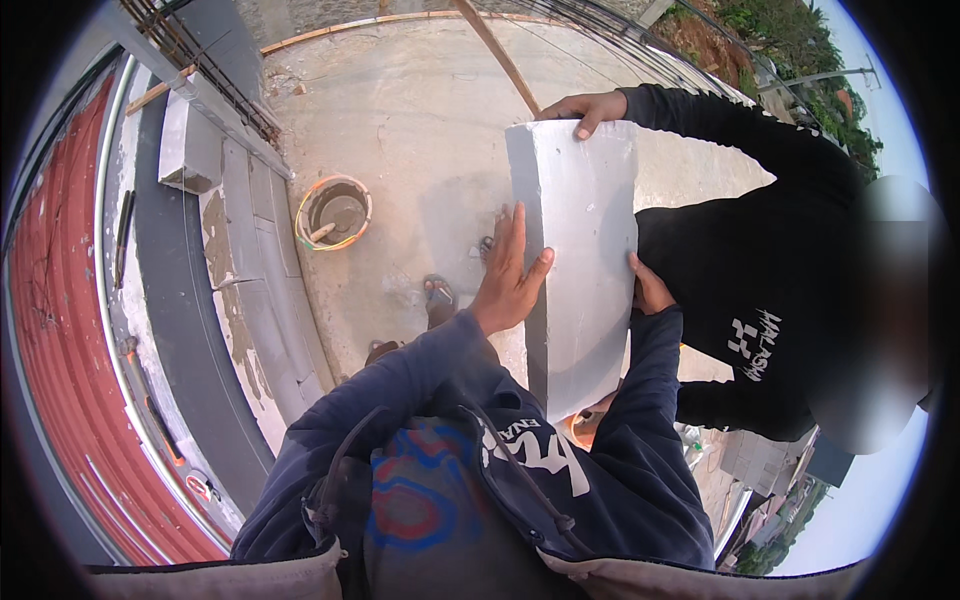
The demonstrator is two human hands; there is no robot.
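Observation:
A large, pale grey lightweight concrete block (590, 230) is held up between me and a co-worker in black. My left hand (510, 280) lies against its left side, fingers stretched along it and thumb over the edge. On the opposite side, my right hand (652, 285) grips the right edge, its fingers partly hidden. The co-worker's hand (592, 112) holds the block's far end. Another hand shows partly at the near end, largely hidden by my sleeve.
A bucket (335, 212) with wet mortar and a tool handle stands on the concrete floor. Left is a block wall (262, 290) with one block (190, 145) on top. A hammer (150, 400) lies beside the red corrugated sheet (60, 300). A wooden pole (500, 58) slants beyond the block.

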